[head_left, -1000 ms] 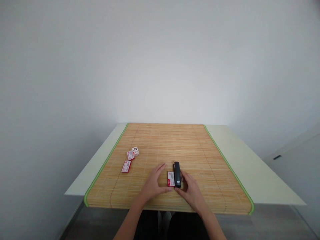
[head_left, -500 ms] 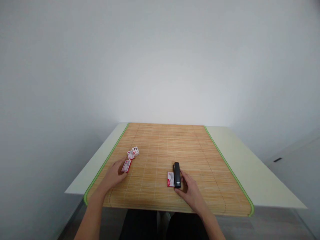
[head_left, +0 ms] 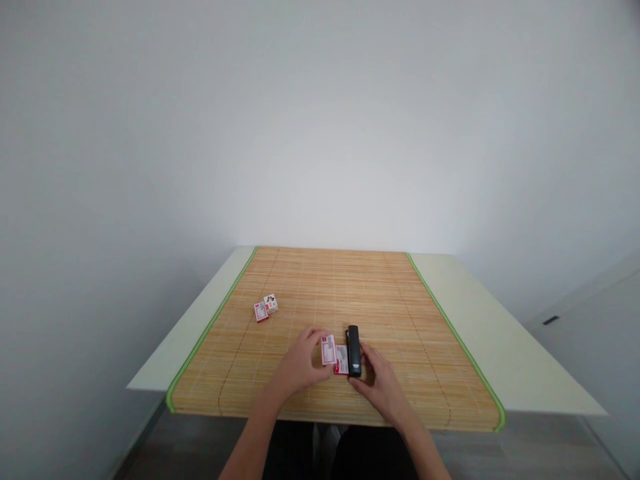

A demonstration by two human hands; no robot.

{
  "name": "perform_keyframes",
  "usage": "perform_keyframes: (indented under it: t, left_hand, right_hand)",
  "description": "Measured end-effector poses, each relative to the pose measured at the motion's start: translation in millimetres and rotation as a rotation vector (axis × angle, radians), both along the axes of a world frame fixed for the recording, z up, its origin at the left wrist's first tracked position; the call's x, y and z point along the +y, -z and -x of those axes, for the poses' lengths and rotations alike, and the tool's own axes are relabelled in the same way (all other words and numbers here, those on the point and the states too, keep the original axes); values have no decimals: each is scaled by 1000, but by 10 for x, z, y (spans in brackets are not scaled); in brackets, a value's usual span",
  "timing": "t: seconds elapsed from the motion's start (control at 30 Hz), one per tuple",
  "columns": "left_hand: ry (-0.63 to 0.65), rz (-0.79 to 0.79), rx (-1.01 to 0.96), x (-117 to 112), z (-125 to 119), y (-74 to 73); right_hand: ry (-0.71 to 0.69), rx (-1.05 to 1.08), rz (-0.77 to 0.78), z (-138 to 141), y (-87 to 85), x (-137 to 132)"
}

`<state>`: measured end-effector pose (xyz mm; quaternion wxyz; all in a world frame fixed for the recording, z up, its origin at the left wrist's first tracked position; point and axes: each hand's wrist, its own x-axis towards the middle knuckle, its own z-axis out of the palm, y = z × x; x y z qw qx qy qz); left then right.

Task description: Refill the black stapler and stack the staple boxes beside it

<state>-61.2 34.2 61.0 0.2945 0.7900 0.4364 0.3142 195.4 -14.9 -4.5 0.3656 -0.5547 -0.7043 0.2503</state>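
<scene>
My left hand point(head_left: 303, 360) pinches a small red-and-white staple box point(head_left: 328, 350) between thumb and fingers. That box is just left of a second red-and-white staple box point(head_left: 341, 360), whose printed face points up. Close along the second box's right side lies a black stapler point(head_left: 353, 351), pointing away from me. With its thumb at the near end and its fingers along the right side, my right hand point(head_left: 376, 379) grips the stapler. The fingertips of my right hand are partly hidden.
Farther back on the left, a red-and-white box point(head_left: 261, 312) touches a white box with a dark picture point(head_left: 271, 303). A bamboo mat point(head_left: 330, 280) with green edging covers the middle of the white table point(head_left: 530, 360). A wall rises behind.
My left hand has carried the staple box rightward from the left part of the mat to beside the second box. My right hand and the stapler have stayed in place.
</scene>
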Motion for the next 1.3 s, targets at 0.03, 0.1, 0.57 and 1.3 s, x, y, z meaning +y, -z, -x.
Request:
perform_keyframes:
  t: [0.03,0.1,0.57,1.3]
  left_hand:
    - [30,14,-6,-16,-95,20]
    - [67,35,-16,-30,-204,82]
    - [130,59,21,53,-245,278]
    - [52,29,23,-14,-254,502]
  right_hand:
    - [-1,1,4,-2,9,4]
    - [-3,-3,15,-10,36,14]
    - [-5,-72,10,-17,61,22]
    - [-3,-38,-26,10,19,15]
